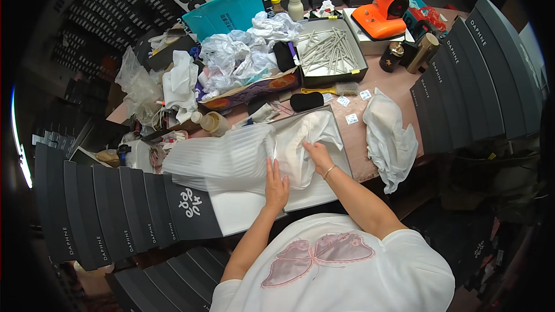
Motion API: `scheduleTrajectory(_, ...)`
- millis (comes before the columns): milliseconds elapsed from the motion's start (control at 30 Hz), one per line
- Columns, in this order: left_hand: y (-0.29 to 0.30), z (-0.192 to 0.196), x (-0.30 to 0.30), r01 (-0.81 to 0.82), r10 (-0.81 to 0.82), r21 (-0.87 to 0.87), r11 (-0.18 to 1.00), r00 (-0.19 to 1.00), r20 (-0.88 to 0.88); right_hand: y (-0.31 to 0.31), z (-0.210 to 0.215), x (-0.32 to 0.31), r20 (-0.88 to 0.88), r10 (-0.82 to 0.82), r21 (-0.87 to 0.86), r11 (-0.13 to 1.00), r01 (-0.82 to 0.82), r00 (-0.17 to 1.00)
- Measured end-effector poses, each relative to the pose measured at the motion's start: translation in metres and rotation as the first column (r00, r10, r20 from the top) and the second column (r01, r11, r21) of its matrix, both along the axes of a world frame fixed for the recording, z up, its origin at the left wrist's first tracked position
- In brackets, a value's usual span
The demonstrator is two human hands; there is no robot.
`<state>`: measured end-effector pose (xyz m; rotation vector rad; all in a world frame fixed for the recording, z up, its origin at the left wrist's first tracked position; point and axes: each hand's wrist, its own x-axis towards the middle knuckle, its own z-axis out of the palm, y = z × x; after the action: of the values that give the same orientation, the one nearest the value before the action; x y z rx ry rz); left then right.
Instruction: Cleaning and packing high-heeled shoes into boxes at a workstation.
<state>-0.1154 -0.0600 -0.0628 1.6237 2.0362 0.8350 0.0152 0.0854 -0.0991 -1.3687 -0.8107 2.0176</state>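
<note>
Right now the wrapped bundle point(300, 130) lies in the open shoebox point(342, 149) in front of you, its white paper gathered in loose folds. Your right hand point(319, 159) grasps that paper with bent fingers, while your left hand point(276, 188) is unclenched, its fingers extended against the ribbed translucent sheet point(217, 156). How firmly the right fingers press, you cannot tell from this view, and what the paper covers is hidden.

The likeliest trouble is the thin paper: a hard pull with the right hand could tear or crease it, because the left hand only steadies the other side. The ribbed sheet spreads well past the box to the left, so a sideways sweep could drag it into the pale bottle point(214, 122) standing just beyond and tip it. On your right, the second wrapped bundle point(390, 138) reaches down over the table edge; a bump from your right elbow might send it off. The small white cards point(352, 118) lie loose near the box and could get swept under the paper.
</note>
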Motion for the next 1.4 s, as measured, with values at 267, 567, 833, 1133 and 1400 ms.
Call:
scheduleTrajectory(267,0.002,-0.003,0.004,-0.036,0.035,-0.009,0.999,0.999,-0.016,0.036,0.174,0.139,-0.137,-0.042,0.263,0.962,0.078,0.99)
scheduleTrajectory(567,0.004,0.002,0.008,-0.036,0.036,0.004,0.999,0.997,-0.067,0.135,0.139,0.209,0.992,-0.057,0.127,0.568,-0.813,0.115)
scheduleTrajectory(833,0.002,0.019,0.017,0.011,0.003,0.036,0.999,0.929,-0.369,0.024,0.072,0.091,0.9,-0.395,0.133,-0.157,-0.979,0.186)
scheduleTrajectory(1133,0.03,0.097,-0.025,0.166,-0.174,-0.063,0.984,0.828,-0.532,0.032,0.079,0.098,0.953,-0.223,0.142,-0.275,-0.951,0.207)
scheduleTrajectory(1400,0.062,0.099,0.006,0.309,-0.649,-0.602,0.737,0.574,-0.499,0.049,0.223,0.161,0.833,-0.249,0.531,0.108,-0.841,0.494)
